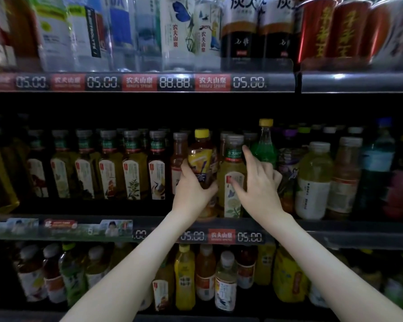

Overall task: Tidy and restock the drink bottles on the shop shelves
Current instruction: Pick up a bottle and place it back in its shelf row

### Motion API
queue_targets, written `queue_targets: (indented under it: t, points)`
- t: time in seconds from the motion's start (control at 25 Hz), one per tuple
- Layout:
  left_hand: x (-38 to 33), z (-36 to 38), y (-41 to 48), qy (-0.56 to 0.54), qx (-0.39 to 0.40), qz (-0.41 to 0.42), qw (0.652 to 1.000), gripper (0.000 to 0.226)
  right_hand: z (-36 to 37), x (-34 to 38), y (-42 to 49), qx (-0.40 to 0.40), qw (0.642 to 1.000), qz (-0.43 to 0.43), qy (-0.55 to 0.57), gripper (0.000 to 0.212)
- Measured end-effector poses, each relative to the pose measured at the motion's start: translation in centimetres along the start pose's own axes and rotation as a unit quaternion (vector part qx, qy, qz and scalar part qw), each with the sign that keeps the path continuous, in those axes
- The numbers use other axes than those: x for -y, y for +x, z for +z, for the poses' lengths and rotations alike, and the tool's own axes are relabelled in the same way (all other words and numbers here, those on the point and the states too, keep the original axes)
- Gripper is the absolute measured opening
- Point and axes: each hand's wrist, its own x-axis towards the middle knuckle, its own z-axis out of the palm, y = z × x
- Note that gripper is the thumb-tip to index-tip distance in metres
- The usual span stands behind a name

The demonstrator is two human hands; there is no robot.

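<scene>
My left hand [192, 190] is wrapped around the lower half of a yellow-capped iced tea bottle [201, 156], held upright just above the middle shelf [79, 228]. Directly to its right stands a pale green tea bottle with a grey cap [233, 173]. My right hand [257, 182] rests against that bottle's right side, thumb on its label and index finger pointing up near its neck, fingers spread. A green bottle with a yellow cap [264, 145] stands just behind my right hand.
A row of grey-capped tea bottles [107, 166] fills the middle shelf to the left. Larger pale bottles [313, 180] stand to the right. The top shelf [140, 82] carries water bottles and red cans. The bottom shelf holds mixed yellow and orange drinks [205, 275].
</scene>
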Motion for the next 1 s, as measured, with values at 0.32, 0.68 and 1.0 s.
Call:
queue_targets:
  t: [0.32, 0.68, 1.0]
  points:
    - [1.6, -3.0, -2.2, -0.162, -0.156, -0.033, 0.974, 0.079, 2.2, 2.4, 0.9, 0.047, 0.992, 0.107, -0.038, 0.104]
    - [2.6, -6.7, -4.0, -0.165, -0.189, 0.044, 0.967, 0.094, 1.0, 3.8, 1.1, 0.041, 0.984, 0.172, -0.008, 0.098]
    - [2.3, -9.1, -5.9, -0.204, -0.214, 0.049, 0.954, 0.082, -0.5, 5.2, -1.5, 0.062, 0.968, 0.133, 0.202, 0.085]
